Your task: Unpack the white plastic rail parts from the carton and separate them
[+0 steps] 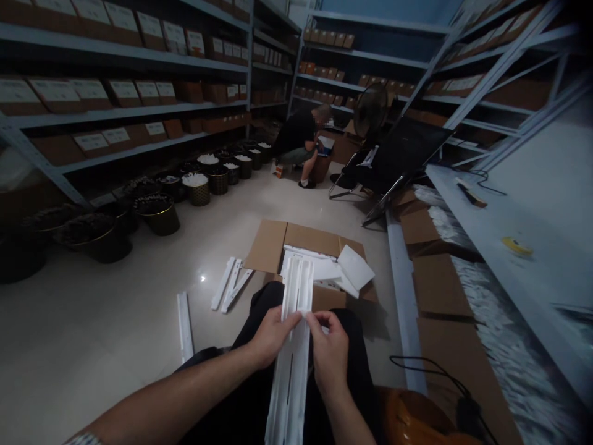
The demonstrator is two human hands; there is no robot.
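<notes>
In the head view, the left hand is closed around one edge of a long white channelled piece on the near side of the open cardboard box, and the right hand pinches its other edge, thumbs close together. Work on this piece looks unfinished, though whether anything on it is already fastened cannot be told. White panels lie in the box and loose white strips on the floor to its left, whether finished or waiting being unclear.
</notes>
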